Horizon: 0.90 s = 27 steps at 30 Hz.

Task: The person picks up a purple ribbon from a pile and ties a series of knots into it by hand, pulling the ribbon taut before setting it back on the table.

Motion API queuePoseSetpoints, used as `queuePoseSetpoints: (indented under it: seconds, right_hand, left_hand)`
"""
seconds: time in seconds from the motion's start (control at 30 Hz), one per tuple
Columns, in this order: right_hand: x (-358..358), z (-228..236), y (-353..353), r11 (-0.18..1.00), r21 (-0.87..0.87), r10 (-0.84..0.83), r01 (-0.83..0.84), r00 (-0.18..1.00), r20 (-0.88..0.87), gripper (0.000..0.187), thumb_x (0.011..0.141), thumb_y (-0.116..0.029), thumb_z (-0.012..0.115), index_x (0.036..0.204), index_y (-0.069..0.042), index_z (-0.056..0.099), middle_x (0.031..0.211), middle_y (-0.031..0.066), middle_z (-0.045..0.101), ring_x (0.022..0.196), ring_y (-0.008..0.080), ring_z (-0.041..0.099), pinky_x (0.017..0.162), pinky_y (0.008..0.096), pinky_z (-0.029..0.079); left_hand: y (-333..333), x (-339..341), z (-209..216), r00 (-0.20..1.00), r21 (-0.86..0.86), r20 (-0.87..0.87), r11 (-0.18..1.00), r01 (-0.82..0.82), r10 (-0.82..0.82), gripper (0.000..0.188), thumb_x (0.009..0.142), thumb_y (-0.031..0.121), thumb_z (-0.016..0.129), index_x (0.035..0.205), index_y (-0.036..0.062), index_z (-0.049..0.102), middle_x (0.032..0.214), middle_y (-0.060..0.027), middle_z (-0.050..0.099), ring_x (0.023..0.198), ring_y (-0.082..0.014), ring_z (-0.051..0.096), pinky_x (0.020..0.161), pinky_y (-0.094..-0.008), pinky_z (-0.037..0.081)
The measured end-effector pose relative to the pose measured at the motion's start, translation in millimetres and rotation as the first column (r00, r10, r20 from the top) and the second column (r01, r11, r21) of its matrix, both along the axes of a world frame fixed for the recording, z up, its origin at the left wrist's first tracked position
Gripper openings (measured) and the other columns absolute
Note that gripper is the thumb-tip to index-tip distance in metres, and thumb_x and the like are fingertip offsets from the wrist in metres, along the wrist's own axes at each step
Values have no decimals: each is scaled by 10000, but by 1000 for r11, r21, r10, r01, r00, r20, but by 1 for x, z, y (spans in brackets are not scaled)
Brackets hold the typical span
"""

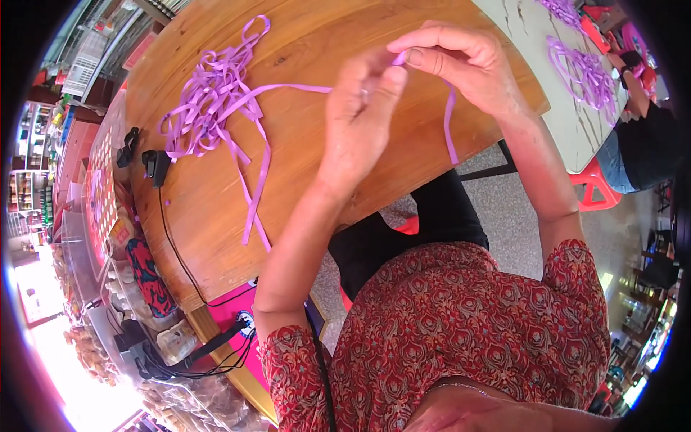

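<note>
Both my hands are raised over the far right part of a wooden table, close together. Between the thumb and forefinger of my right hand a purple ribbon is pinched, and its loose end hangs down below that hand. My left hand is slightly blurred, its fingers bent around the same ribbon at the meeting point. From the left hand the ribbon runs left to a tangled heap of purple ribbon on the table. Several loose ends trail from the heap toward me.
A black plug-like device with a cable lies by the table's left edge. Shelves and bagged goods crowd the left side. At the right, a person in black sits by a white marbled table holding more purple ribbon. A red stool stands there.
</note>
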State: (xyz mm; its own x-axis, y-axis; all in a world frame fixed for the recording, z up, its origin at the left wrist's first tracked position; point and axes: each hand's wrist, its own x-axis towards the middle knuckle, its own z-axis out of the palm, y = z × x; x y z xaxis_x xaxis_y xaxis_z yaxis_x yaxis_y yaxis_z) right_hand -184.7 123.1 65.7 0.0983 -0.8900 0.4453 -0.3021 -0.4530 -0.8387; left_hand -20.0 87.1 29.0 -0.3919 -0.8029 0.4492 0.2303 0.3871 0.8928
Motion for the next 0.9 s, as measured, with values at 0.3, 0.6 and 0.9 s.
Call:
queuePoseSetpoints:
  seconds: [0.3,0.6,0.9]
  right_hand:
    - [-33,-17,10,969,122,-223,213,971,82,188,866,-26,586,1040,-12,656,901,28,625,848,94,580,780,217,459]
    - [10,-18,-4,982,-152,-153,112,946,-287,199,834,43,591,1016,-14,646,929,47,605,799,117,571,699,207,454]
    - [8,-15,-8,907,-393,-315,152,864,-393,241,791,108,594,1007,4,625,920,86,611,808,154,592,689,236,482]
  left_hand:
    - [-20,33,0,948,-82,303,994,-75,97,104,802,105,664,803,14,613,815,-73,575,734,-155,567,626,-305,444]
    - [-24,7,-4,878,-662,221,727,-184,423,313,844,67,588,1148,8,542,1035,-128,591,889,-257,594,730,-297,476]
    - [-26,-3,-7,991,344,37,933,109,-130,167,877,121,580,971,-11,621,772,-40,596,673,-105,540,598,-242,432]
